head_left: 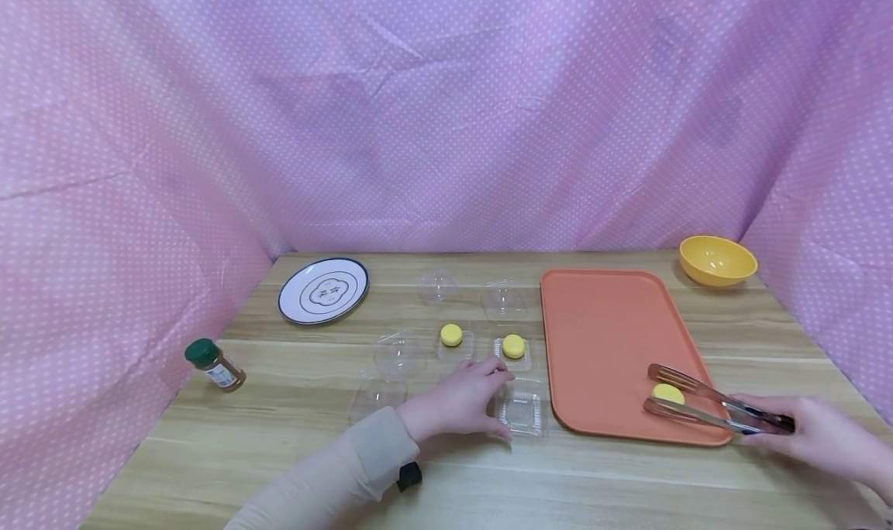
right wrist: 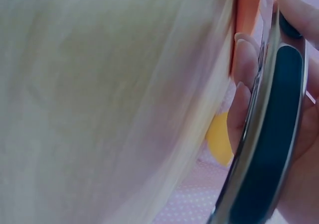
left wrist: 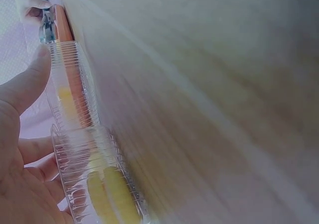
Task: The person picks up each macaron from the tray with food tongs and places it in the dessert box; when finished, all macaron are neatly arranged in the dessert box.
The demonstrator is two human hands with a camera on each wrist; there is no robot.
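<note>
My left hand (head_left: pixel 466 400) holds the left side of a clear plastic box (head_left: pixel 519 412), with the thumb at its near corner and the fingers at its far one. Just behind, a yellow macaron (head_left: pixel 513 346) sits in a second clear box; another macaron (head_left: pixel 451 335) lies in a box to its left. In the left wrist view, the thumb (left wrist: pixel 31 79) lies along the ridged plastic edge. My right hand (head_left: pixel 812 437) grips metal tongs (head_left: pixel 725 400) by their dark handles (right wrist: pixel 269 134). Between the tong arms is a yellow macaron (head_left: pixel 668 394), over the orange tray's near right part.
The orange tray (head_left: pixel 614 336) lies right of the boxes, with a yellow bowl (head_left: pixel 717 262) behind it. A white plate (head_left: pixel 324 290) and a green-capped spice jar (head_left: pixel 215 365) stand at left. Clear domed lids (head_left: pixel 399 355) surround the boxes.
</note>
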